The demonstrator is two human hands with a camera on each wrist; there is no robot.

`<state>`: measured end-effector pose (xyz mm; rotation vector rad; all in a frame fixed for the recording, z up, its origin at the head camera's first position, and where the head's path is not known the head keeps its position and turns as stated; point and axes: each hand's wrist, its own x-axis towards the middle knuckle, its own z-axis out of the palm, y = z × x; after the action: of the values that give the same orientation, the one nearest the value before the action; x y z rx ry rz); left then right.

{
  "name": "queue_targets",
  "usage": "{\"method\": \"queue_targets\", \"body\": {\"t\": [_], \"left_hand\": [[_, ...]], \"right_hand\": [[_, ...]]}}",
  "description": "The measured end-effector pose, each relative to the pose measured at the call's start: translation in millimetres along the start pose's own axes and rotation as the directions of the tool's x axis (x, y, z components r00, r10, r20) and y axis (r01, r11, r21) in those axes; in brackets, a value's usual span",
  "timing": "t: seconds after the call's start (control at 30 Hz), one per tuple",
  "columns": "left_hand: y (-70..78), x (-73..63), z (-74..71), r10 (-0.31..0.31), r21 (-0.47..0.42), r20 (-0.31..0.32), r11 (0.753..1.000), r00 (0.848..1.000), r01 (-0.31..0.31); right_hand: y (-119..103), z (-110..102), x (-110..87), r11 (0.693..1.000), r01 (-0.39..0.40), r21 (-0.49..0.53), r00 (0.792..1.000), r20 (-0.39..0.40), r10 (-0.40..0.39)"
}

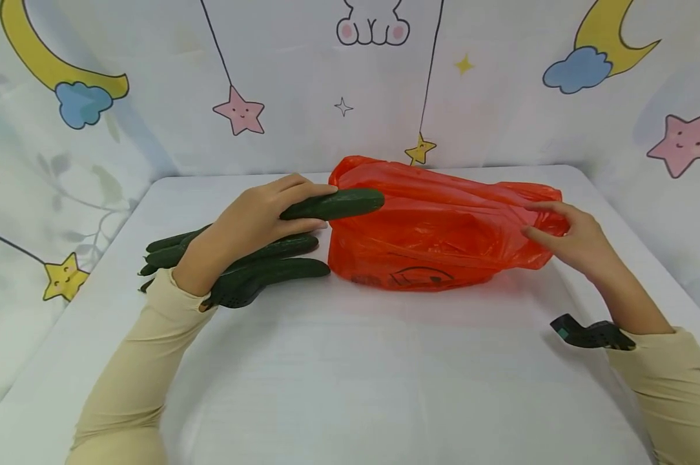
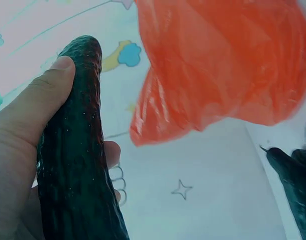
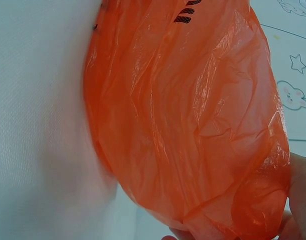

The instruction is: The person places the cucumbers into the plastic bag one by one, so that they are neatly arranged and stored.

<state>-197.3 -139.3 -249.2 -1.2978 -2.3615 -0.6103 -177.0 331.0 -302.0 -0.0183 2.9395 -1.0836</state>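
My left hand grips a dark green cucumber near the bag's left side, its free end overlapping the bag in the head view. Close up in the left wrist view, the thumb lies along the bumpy cucumber and fingertips show on its other side. A red plastic bag lies partly spread on the table, with dark printing on its front. At the bag's right end, my right hand holds the film between thumb and fingers. Most of that hand is hidden behind the bag in the right wrist view.
Several more cucumbers lie side by side on the white table, under and beside the left forearm. Behind the table hangs a pale cloth printed with moons, stars and clouds. Each wrist carries a small black camera.
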Motion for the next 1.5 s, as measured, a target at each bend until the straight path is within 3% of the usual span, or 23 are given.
{"method": "queue_targets", "body": {"t": [0.33,0.8,1.13,1.5], "left_hand": [[11.0,31.0,10.1,0.081,-0.029,0.012,0.996,0.997,-0.08],[34.4,69.4,31.6,0.133,-0.034,0.136,0.991,0.982,-0.129],[47.4,91.8,44.1,0.216,-0.063,0.143,0.976,0.966,-0.209],[56.3,107.9,59.7,0.207,-0.053,0.224,0.978,0.952,-0.201]], "right_hand": [[1.0,0.6,-1.1,1.0,0.008,0.008,1.0,-0.003,-0.008],[1.4,1.5,-2.4,1.0,0.011,0.003,1.0,-0.001,-0.011],[-3.4,0.4,-4.6,0.999,0.021,-0.025,1.0,-0.011,-0.021],[-6.5,-0.1,-4.1,0.999,0.037,-0.003,0.999,-0.011,-0.037]]}}
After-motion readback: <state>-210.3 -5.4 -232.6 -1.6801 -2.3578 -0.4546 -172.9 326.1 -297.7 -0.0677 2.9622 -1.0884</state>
